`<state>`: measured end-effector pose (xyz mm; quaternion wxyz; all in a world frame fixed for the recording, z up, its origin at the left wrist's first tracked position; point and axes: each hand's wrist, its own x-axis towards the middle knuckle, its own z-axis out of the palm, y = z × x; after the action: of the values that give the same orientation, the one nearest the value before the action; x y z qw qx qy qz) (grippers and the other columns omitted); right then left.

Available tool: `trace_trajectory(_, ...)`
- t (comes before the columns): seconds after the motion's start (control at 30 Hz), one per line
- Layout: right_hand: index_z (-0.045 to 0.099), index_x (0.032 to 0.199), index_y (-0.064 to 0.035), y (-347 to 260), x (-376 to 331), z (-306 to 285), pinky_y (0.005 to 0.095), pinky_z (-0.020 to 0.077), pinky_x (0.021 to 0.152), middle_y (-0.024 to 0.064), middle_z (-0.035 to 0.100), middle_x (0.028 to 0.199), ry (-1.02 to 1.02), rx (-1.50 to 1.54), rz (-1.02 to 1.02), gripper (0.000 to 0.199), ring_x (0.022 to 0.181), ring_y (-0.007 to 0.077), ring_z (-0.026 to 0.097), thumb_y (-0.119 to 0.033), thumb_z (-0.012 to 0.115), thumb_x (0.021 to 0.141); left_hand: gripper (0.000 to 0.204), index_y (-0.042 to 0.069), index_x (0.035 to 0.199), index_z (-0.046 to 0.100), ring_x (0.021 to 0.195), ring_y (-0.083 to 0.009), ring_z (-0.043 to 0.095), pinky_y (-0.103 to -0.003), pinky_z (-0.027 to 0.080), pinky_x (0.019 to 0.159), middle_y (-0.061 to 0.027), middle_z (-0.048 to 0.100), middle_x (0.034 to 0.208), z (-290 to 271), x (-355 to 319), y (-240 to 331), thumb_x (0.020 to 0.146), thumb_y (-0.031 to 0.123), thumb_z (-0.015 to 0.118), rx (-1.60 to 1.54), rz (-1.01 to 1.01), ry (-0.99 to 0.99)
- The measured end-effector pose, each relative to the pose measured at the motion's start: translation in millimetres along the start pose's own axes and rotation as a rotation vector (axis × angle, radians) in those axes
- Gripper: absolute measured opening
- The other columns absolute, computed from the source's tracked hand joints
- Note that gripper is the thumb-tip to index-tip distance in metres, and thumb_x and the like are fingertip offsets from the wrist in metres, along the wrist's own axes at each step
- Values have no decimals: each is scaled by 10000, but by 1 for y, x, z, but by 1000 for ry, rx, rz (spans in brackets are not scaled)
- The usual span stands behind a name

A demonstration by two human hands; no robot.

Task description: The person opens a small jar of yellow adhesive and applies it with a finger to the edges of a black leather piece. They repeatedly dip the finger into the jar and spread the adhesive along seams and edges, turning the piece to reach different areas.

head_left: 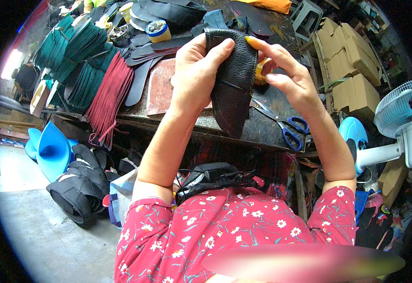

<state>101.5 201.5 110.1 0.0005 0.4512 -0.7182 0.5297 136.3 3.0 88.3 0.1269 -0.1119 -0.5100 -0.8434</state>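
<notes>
Black pebbled-leather pointed shoe piece (234,80) held upright above the workbench's (262,129) front edge. Could slip, since the right hand's (288,75) grip is only a fingertip pinch at its top edge. Left hand (197,75) closed around its left side. Blue-handled scissors (286,126) lie beneath; the right palm possibly hides something orange.

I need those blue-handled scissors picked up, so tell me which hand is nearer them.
Right. The right hand is just above the scissors, pinching the black leather piece; the left hand grips that piece farther left.

1 black pebbled leather piece (232,80), tapered to a point at bottom, held upright above the table edge.
</notes>
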Motion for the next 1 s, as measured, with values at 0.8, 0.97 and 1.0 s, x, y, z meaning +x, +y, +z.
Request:
trace_trajectory(0.8,635,1291,-96,27,-12,7,329,476,703,99,615,976,59,-319,-122,445,730,232,592,-169,611,853,213,27,1045,631,810,-141,690,-290,581,737,-73,702,924,-23,11,-13,863,85,726,-107,-130,-147)
trace_trajectory(0.97,654,1287,-203,22,-10,1,367,438,814,83,617,1002,14,-611,-314,441,872,248,600,-168,600,851,348,11,1178,582,933,-153,683,-293,550,865,-82,692,1059,-37,11,-8,864,86,715,-67,-269,-136)
trace_trajectory(1.0,654,1287,-201,22,-9,1,364,440,809,84,617,999,-7,-646,-276,442,871,249,600,-168,603,849,343,11,1178,582,929,-153,684,-292,551,860,-83,692,1058,-37,12,-10,868,88,710,-97,-252,-174)
